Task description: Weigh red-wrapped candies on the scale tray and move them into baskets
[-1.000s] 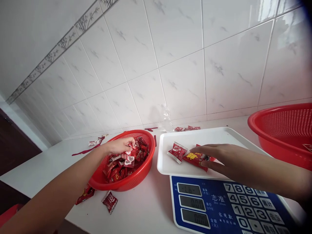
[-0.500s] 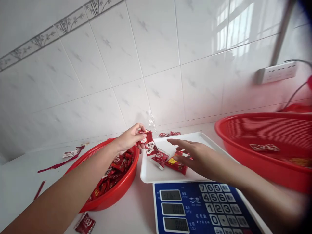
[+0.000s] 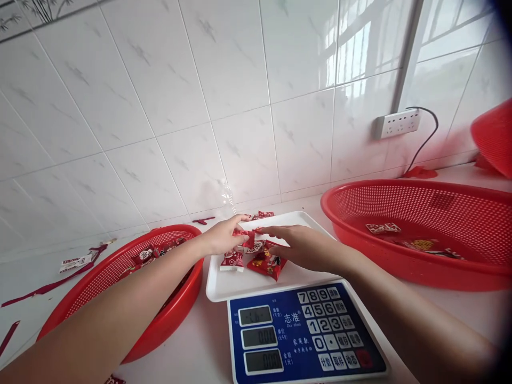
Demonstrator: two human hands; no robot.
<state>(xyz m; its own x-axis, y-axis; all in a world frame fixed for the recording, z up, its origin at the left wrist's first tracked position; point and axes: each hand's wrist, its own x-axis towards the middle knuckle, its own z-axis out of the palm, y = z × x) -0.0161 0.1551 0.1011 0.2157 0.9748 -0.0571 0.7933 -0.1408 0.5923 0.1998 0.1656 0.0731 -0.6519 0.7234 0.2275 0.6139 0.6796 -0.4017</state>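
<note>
My left hand reaches over the white scale tray with its fingers closed on red candy packets. Beside it my right hand lies over the tray with fingers stretched out, touching the same packets. More red packets lie on the tray under both hands. A small red basket holding several packets sits to the left, under my left forearm. The blue electronic scale with keypad and displays is in front of the tray.
A big red basket with a few packets stands at the right on the white counter. A wall socket with a black cable is on the tiled wall. Loose packets and red strips lie at the left, and another red basket at far right.
My left hand lifted packets out of the small red basket and carried them right onto the scale tray. My right hand stayed over the tray. The view swung to the right.
</note>
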